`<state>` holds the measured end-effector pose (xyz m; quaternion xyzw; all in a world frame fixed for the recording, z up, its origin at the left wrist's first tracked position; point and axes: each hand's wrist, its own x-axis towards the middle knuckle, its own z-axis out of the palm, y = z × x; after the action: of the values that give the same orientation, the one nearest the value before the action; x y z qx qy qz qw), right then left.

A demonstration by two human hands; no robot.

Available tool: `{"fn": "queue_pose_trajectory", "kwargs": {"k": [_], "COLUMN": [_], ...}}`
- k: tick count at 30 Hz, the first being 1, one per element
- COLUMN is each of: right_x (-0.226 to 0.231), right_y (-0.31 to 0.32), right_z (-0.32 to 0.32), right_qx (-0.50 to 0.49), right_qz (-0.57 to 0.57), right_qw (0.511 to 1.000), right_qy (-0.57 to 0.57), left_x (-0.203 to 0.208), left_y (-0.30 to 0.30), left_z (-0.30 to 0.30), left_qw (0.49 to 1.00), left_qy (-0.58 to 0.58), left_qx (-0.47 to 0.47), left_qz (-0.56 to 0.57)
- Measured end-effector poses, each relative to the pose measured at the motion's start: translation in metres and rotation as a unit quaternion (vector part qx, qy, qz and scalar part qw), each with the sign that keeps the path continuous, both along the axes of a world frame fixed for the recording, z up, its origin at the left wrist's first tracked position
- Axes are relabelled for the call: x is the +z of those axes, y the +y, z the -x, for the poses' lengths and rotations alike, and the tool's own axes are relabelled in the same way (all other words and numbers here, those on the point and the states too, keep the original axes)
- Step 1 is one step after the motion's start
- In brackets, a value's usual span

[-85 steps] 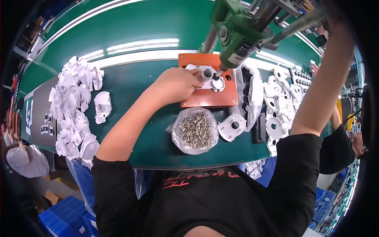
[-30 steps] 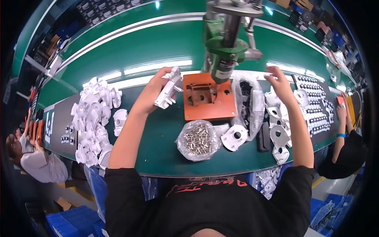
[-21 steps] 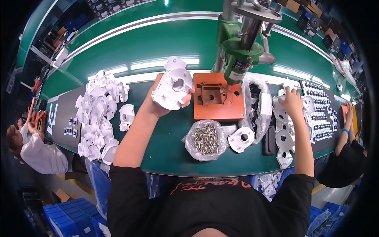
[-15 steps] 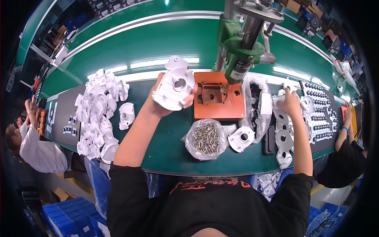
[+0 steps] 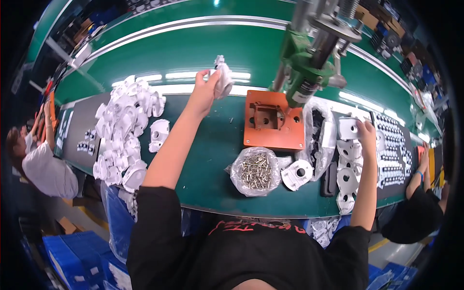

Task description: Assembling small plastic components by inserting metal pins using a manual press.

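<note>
My left hand (image 5: 205, 92) grips a white plastic housing (image 5: 224, 83), raised over the green bench and seen nearly edge-on. On the right, the fingers of my right hand (image 5: 367, 133) are closed on the edge of another white plastic housing (image 5: 347, 129) with a round hole, at the far end of a row of similar white housings (image 5: 347, 180). Between my hands sits an orange fixture block (image 5: 256, 139) with a brown recessed nest. The green press head (image 5: 309, 72) stands over its right side. A clear bag of screws (image 5: 256, 171) lies in front of the block.
A tall heap of white housings (image 5: 126, 121) covers the left, with a single housing (image 5: 158, 135) beside it. Another housing (image 5: 297, 175), a black oblong case (image 5: 329, 179) and a bag of black parts (image 5: 316, 140) lie right of the screws. Co-workers sit at both sides.
My left hand has turned its housing from face-on to edge-on and lifted it slightly. My right hand now holds up a housing at the row's far end, having shifted a little right and down.
</note>
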<state>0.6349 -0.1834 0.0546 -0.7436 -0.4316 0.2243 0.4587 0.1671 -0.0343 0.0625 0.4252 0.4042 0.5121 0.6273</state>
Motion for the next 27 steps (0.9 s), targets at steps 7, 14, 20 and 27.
{"fn": "queue_pose_trajectory", "kwargs": {"k": [7, 14, 20, 27], "right_x": [-0.003, 0.019, 0.024, 0.035], "right_y": [-0.043, -0.051, -0.041, -0.045], "right_z": [0.009, 0.022, 0.073, 0.141], "right_qx": [0.002, 0.103, 0.166, 0.194], "right_qz": [-0.115, -0.105, -0.097, -0.067], "right_qw": [0.892, 0.846, 0.787, 0.796], "right_qy": [0.436, 0.513, 0.586, 0.57], "left_x": [-0.004, 0.004, -0.028, 0.036], "left_y": [0.0, -0.066, -0.073, -0.093], "left_z": [0.057, 0.146, 0.158, 0.086], "left_qw": [0.957, 0.602, 0.597, 0.813], "left_qy": [0.274, 0.798, 0.802, 0.562], "left_qx": [-0.029, -0.01, -0.015, -0.018], "left_qz": [-0.094, -0.006, 0.0, -0.152]}}
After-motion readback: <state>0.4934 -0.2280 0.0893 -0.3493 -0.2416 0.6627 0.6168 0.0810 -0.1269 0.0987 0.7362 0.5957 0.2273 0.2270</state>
